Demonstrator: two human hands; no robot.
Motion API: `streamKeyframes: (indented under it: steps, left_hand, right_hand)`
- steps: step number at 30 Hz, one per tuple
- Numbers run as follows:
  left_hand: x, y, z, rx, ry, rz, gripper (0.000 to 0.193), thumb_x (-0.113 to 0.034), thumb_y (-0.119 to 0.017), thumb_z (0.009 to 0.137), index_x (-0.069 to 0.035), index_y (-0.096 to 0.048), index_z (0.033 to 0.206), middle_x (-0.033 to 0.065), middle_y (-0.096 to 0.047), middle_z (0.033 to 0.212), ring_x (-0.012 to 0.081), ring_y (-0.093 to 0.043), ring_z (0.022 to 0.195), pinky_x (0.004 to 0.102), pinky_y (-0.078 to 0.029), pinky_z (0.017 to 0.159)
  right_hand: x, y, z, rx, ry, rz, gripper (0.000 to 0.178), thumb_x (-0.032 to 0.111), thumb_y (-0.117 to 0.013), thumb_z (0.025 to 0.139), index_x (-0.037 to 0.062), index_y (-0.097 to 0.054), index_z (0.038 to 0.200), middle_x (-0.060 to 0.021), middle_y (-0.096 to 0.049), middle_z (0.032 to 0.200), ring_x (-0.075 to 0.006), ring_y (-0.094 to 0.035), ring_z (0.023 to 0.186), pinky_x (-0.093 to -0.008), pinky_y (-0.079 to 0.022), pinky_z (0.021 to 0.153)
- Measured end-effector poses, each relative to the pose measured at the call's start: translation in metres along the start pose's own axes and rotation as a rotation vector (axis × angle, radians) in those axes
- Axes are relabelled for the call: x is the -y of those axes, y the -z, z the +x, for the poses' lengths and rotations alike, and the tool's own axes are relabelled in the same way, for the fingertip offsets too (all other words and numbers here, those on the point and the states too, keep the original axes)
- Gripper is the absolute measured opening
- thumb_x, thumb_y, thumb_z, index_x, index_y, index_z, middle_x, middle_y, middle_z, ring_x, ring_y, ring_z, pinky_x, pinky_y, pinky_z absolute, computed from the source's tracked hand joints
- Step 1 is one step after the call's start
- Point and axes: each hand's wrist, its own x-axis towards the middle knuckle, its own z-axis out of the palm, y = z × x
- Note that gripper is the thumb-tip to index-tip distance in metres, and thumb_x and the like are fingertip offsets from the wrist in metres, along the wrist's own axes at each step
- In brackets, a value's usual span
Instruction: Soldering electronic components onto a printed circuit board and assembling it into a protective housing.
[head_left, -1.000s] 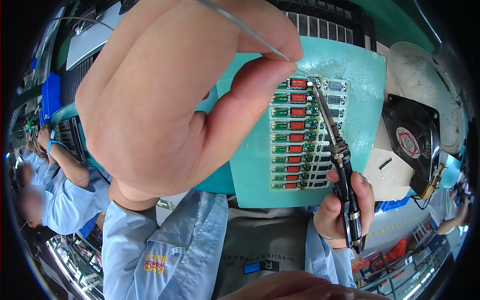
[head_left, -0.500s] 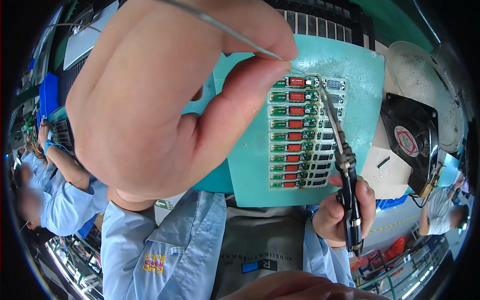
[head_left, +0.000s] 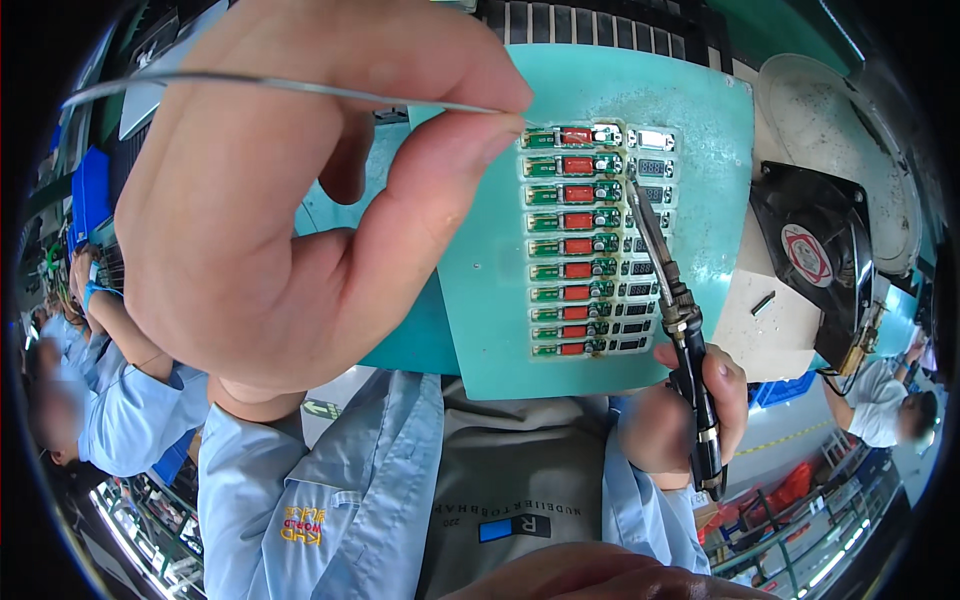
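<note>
My left hand [head_left: 270, 220] fills the left of the view, thumb and forefinger pinched on a thin solder wire [head_left: 300, 88]. The wire trails away to the left; its free end past the fingertips is hard to make out. In my right hand [head_left: 727, 395], at the lower right, is a black-handled soldering iron [head_left: 688, 345]. The iron's metal tip points up at the second row of small green circuit boards [head_left: 578, 191], between the boards and the small display modules [head_left: 651, 168]; whether it touches is unclear. Both columns sit in slots of a turquoise fixture plate [head_left: 480, 330].
Right of the plate stands a black fan [head_left: 812, 245], with a small black piece [head_left: 763, 303] lying near it. A round translucent dish [head_left: 840, 130] is behind the fan. Slatted dark strips [head_left: 600, 27] run along the far edge. At left sits a person in blue [head_left: 130, 400].
The iron's tip has come down from the top row to the second row. My left hand has drawn left with the wire, away from the boards. The whole view has shifted slightly.
</note>
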Motion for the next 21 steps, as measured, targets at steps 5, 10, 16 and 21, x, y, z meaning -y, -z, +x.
streamKeyframes:
  steps: [5, 10, 16, 21]
  left_hand:
    - [-0.001, -0.002, 0.0, 0.007, -0.004, -0.008, 0.017, 0.009, -0.073, 0.082, 0.004, -0.068, 0.097, 0.0137, -0.071, 0.101, 0.0102, -0.053, 0.061, 0.0167, -0.04, 0.051]
    - [0.003, -0.006, 0.002, 0.013, -0.004, -0.017, 0.017, 0.01, -0.073, 0.082, 0.004, -0.068, 0.097, 0.0142, -0.071, 0.101, 0.0105, -0.054, 0.061, 0.0168, -0.04, 0.051]
    - [0.003, -0.002, 0.001, 0.024, -0.004, -0.022, 0.017, 0.01, -0.073, 0.082, 0.004, -0.068, 0.098, 0.0147, -0.071, 0.101, 0.011, -0.055, 0.061, 0.0168, -0.04, 0.051]
    - [0.012, 0.0, 0.001, 0.032, -0.005, -0.033, 0.018, 0.01, -0.073, 0.082, 0.005, -0.068, 0.098, 0.0152, -0.07, 0.101, 0.0113, -0.055, 0.062, 0.0169, -0.041, 0.051]
  right_hand:
    - [0.002, -0.001, -0.002, 0.021, -0.036, -0.034, 0.05, 0.034, -0.072, 0.098, 0.0004, -0.057, 0.132, -0.0184, -0.068, 0.1, -0.024, -0.07, 0.081, -0.0308, -0.053, 0.076]
    - [0.002, -0.003, 0.001, 0.041, -0.058, -0.036, 0.049, 0.032, -0.072, 0.098, 0.001, -0.057, 0.133, -0.0172, -0.068, 0.1, -0.0237, -0.07, 0.081, -0.0305, -0.053, 0.076]
    - [-0.001, -0.013, 0.003, -0.057, -0.065, 0.043, 0.044, 0.022, -0.08, 0.089, -0.0035, -0.064, 0.12, -0.0185, -0.069, 0.092, -0.024, -0.066, 0.072, -0.0342, -0.054, 0.069]
    - [-0.001, -0.013, 0.005, -0.078, -0.059, 0.056, 0.042, 0.019, -0.083, 0.085, -0.0055, -0.066, 0.115, -0.0193, -0.07, 0.09, -0.0244, -0.065, 0.069, -0.0356, -0.055, 0.067]
